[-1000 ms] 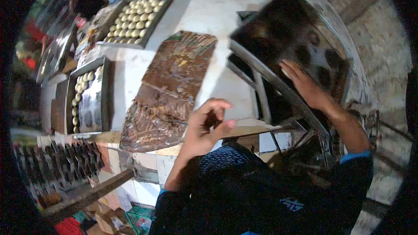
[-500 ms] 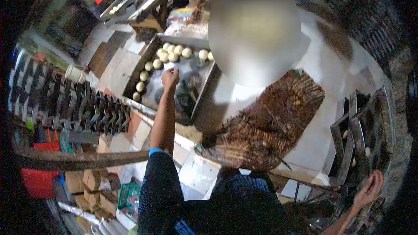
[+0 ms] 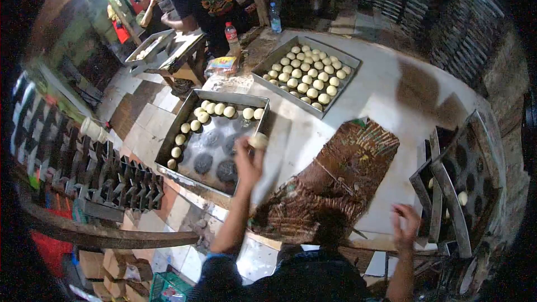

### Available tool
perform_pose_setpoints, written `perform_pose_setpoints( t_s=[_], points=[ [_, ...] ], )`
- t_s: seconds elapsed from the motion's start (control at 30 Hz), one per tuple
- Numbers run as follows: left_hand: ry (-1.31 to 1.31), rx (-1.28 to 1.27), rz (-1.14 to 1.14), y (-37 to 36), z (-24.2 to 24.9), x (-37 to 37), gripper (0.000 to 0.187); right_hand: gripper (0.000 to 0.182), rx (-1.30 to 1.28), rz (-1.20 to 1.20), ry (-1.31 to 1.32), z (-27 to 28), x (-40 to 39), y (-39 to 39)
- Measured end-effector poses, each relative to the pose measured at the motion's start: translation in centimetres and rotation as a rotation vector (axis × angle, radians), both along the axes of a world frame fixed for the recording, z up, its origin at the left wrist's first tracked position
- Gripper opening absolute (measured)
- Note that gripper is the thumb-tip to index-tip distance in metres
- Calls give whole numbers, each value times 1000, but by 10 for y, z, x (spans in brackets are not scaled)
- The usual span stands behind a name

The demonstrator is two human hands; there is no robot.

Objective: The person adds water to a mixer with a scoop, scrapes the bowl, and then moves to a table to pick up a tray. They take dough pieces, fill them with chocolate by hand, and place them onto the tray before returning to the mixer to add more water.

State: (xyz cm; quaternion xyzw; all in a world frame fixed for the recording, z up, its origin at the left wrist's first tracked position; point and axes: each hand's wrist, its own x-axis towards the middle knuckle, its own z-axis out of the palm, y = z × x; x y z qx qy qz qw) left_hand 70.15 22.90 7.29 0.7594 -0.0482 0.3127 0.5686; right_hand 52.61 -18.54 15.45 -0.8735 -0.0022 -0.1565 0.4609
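My left hand (image 3: pixel 249 162) is over the right edge of a metal tray (image 3: pixel 254 100), its fingers around a pale dough ball (image 3: pixel 258 141). Along the tray's back and left sides sit several more dough balls (image 3: pixel 218 108), while dark round marks show on its greased bottom. My right hand (image 3: pixel 405 225) is raised over the right part of the pale table, fingers apart and holding nothing. Nearby on that side, metal trays (image 3: pixel 447 190) lean tilted with a few dough balls in them.
A second tray (image 3: pixel 254 75) full of dough balls stands at the back. Between my hands lies a brown, worn mat (image 3: pixel 330 173). Stacked dark racks (image 3: pixel 95 151) line the left. Two bottles (image 3: pixel 275 18) and a co-worker (image 3: pixel 207 0) are beyond.
My left hand has moved from over the tray's middle to its right edge, where a dough ball shows in it. My right hand has come left from the leaning trays. The view has shifted.
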Motion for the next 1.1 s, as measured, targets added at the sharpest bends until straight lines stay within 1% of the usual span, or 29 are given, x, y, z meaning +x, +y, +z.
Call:
perform_pose_setpoints(
  t_s=[0.03,0.07,0.13,0.2,0.23,0.27,0.33,0.37,0.4,0.47,0.5,0.53,0.57,0.6,0.63,0.67,0.73,0.77,0.8,0.87,0.9,0.93,0.97,1.0,1.07,1.1],
  points=[
    [18,-45,-61,-53,33,-43,50,40,64,128,91,-4,12,17],
    [111,61,-189,-94,66,-81,63,41,232,246,168,-11,21,33],
    [97,276,-352,-161,88,-124,73,39,106,424,98,-19,33,48],
    [222,133,-635,-201,98,-146,83,38,435,455,238,-1,31,48],
    [167,131,-550,-213,105,-155,87,39,286,380,171,11,33,38],
    [167,140,-548,-216,100,-159,87,39,294,382,167,19,34,30],
    [311,-28,-569,-218,95,-168,74,44,156,583,-269,29,29,18],
    [522,-477,-611,-228,96,-176,52,49,133,657,-289,30,23,17],
    [559,-502,-461,-237,102,-183,36,46,243,626,-314,31,11,22],
    [300,-279,-286,-255,111,-200,30,36,285,547,-370,42,-2,15],
    [239,-147,-252,-262,108,-210,28,29,314,501,-322,36,-11,13],
    [22,68,-213,-268,99,-218,31,24,341,456,-272,33,-20,13],
    [-35,54,-173,-278,97,-228,34,19,393,367,-371,34,-29,17],
    [-90,40,-128,-285,96,-238,37,18,406,303,-368,32,-38,18],
    [-4,-214,-231,-293,122,-249,43,18,432,316,-408,30,-45,25],
    [1,-214,-228,-286,118,-252,43,17,461,329,-446,26,-53,35],
    [36,-128,-364,-264,102,-264,46,18,457,243,-238,-16,-60,63],
    [232,-156,-269,-250,97,-281,44,18,363,254,-360,-40,-52,79],
    [317,-81,-213,-233,106,-292,42,19,328,386,-346,-21,-54,91],
    [470,-335,-211,-197,89,-318,40,25,59,500,-334,-16,-67,114],
    [472,-609,-265,-179,79,-330,38,28,88,488,-352,-14,-76,129],
    [448,-962,-316,-167,77,-344,37,31,115,472,-369,-14,-87,144],
    [445,-974,-263,-161,66,-356,36,35,380,512,-220,-25,-98,157],
    [436,-986,-214,-157,50,-365,36,35,371,508,-201,-31,-108,161],
    [569,-1028,-273,-163,19,-388,35,37,205,567,-218,-40,-125,166],
    [583,-1159,-363,-157,20,-390,38,33,327,626,-86,-51,-126,164]
  ],
)
